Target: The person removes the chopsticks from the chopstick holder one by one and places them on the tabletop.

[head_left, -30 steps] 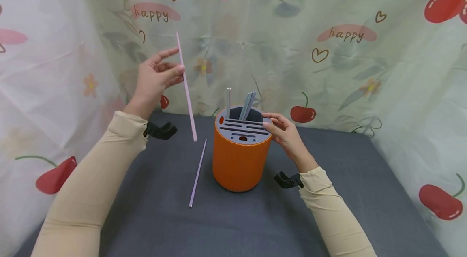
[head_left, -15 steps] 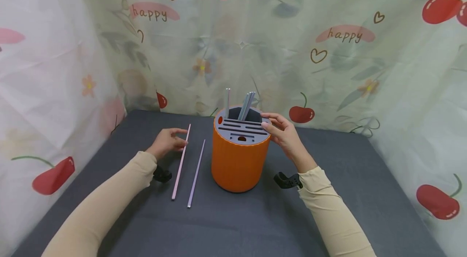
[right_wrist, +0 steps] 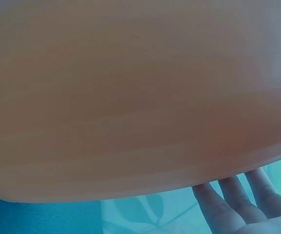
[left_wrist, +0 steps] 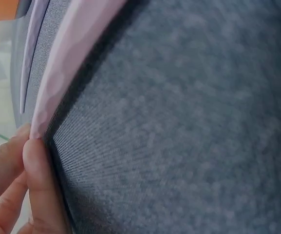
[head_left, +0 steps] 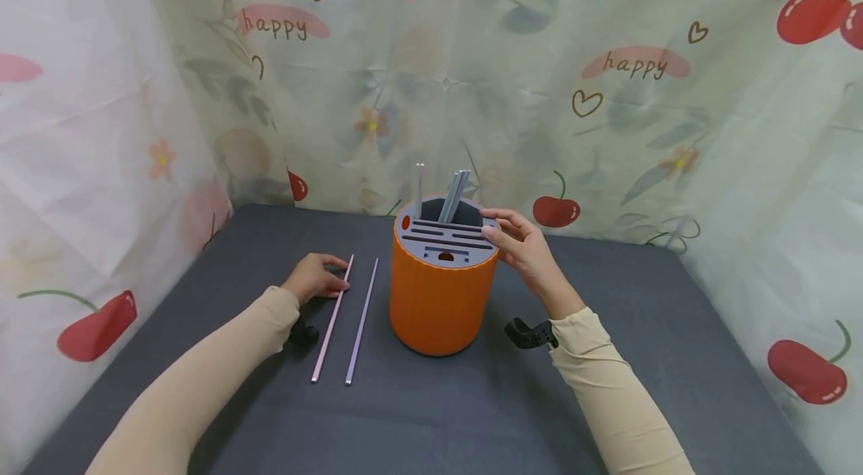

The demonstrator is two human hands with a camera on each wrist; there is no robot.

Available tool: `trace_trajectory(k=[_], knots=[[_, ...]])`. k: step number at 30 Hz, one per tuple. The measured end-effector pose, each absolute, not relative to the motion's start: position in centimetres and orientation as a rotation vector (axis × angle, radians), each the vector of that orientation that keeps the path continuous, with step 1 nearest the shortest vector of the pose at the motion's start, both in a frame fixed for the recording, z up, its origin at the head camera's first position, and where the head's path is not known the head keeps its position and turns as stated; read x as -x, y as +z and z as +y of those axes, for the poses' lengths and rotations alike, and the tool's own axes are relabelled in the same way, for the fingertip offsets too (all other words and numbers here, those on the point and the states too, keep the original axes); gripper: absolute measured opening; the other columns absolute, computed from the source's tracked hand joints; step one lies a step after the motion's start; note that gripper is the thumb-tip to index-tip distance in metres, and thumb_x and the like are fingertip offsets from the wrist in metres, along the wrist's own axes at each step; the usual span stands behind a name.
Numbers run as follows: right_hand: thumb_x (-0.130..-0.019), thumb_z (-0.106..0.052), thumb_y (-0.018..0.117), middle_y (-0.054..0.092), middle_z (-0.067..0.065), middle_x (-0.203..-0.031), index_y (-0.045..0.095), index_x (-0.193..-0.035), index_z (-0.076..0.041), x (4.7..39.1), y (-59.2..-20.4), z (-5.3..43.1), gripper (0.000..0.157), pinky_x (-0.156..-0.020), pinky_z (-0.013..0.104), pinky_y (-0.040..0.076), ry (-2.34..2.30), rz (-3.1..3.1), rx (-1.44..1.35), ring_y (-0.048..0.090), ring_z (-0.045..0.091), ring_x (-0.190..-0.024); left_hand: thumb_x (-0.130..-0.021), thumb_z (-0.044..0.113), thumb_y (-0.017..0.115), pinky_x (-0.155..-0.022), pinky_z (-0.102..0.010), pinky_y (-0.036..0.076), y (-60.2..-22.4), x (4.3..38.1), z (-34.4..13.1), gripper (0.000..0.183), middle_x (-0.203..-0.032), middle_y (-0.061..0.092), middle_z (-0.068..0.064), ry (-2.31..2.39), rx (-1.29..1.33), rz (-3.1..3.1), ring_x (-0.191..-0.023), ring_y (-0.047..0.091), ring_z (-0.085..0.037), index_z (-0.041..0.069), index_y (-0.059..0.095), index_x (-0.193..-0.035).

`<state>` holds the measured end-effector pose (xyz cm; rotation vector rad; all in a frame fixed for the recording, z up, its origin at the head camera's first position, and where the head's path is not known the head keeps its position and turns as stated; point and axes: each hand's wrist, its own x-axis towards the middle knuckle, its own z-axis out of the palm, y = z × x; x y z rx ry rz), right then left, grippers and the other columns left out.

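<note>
On the dark cloth lies a pink chopstick (head_left: 329, 333), its far part pinched between the thumb and fingers of my left hand (head_left: 315, 277). The left wrist view shows the fingertips (left_wrist: 37, 153) at the end of that pink chopstick (left_wrist: 65, 68). Just right of it, a purple chopstick (head_left: 362, 325) lies nearly parallel, apart from it. An orange utensil holder (head_left: 440, 306) stands upright with a slotted grey top. My right hand (head_left: 524, 246) grips its right rim; in the right wrist view the holder's wall (right_wrist: 130, 107) hides part of the fingers (right_wrist: 235, 197).
Several chopsticks (head_left: 455, 194) stand in the holder's back opening, with a separate group of chopsticks (head_left: 419, 190) at its left. A dark grey cloth (head_left: 431, 415) covers the table. Curtains (head_left: 431, 108) printed with cherries enclose the back and sides.
My left hand has brought the pink chopstick down from the air to the cloth, left of the purple one, then slid slightly nearer. The right hand stays on the holder.
</note>
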<state>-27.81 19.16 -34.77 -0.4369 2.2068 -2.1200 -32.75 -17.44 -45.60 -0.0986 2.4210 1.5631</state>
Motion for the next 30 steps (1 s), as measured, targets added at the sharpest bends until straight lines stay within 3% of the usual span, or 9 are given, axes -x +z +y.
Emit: trace_trajectory(k=[5,13,18,24,30], knots=[[-0.096,-0.021,0.061,0.055,0.004,-0.127,0.054,-0.132,-0.012,27.8,-34.8,19.2,0.038,-0.088,0.025,0.055,-2.119,2.203,0.44,0.058,0.017,-0.103,-0.077,-0.011,0.074,-0.054,-0.021,0.057,-45.7,32.7,-17.2,0.053,-0.097,0.054,-0.017,1.551,0.148,2.415,-0.055,0.061,-0.007,-0.006,0.058,-0.127],[-0.096,-0.022,0.061,0.052,0.007,-0.134,0.053,-0.132,-0.012,27.8,-34.8,19.2,0.038,-0.088,0.025,0.055,-2.113,2.206,0.443,0.058,0.017,-0.105,-0.077,-0.009,0.075,-0.054,-0.021,0.057,-45.5,32.8,-17.0,0.053,-0.102,0.053,-0.019,1.527,0.203,2.424,-0.054,0.06,-0.007,-0.003,0.059,-0.127],[-0.096,-0.022,0.061,0.051,0.009,-0.137,0.053,-0.132,-0.011,27.9,-34.8,19.2,0.038,-0.088,0.025,0.055,-2.112,2.204,0.45,0.058,0.018,-0.105,-0.078,-0.007,0.075,-0.055,-0.022,0.057,-45.4,32.8,-17.0,0.053,-0.102,0.053,-0.019,1.508,0.214,2.431,-0.056,0.061,-0.007,-0.002,0.059,-0.128],[-0.096,-0.021,0.061,0.055,0.006,-0.128,0.053,-0.132,-0.011,27.8,-34.7,19.2,0.038,-0.088,0.026,0.055,-2.119,2.193,0.454,0.058,0.017,-0.103,-0.079,-0.005,0.075,-0.056,-0.022,0.058,-45.2,32.7,-17.2,0.052,-0.095,0.056,-0.015,1.537,0.195,2.401,-0.057,0.061,-0.007,-0.004,0.058,-0.127],[-0.096,-0.02,0.061,0.056,0.004,-0.122,0.053,-0.132,-0.011,27.8,-34.7,19.2,0.038,-0.088,0.026,0.055,-2.127,2.181,0.46,0.058,0.017,-0.103,-0.085,0.002,0.072,-0.062,-0.025,0.06,-44.5,32.9,-17.9,0.051,-0.087,0.069,-0.007,1.624,0.168,2.301,-0.069,0.067,-0.009,-0.006,0.053,-0.131]])
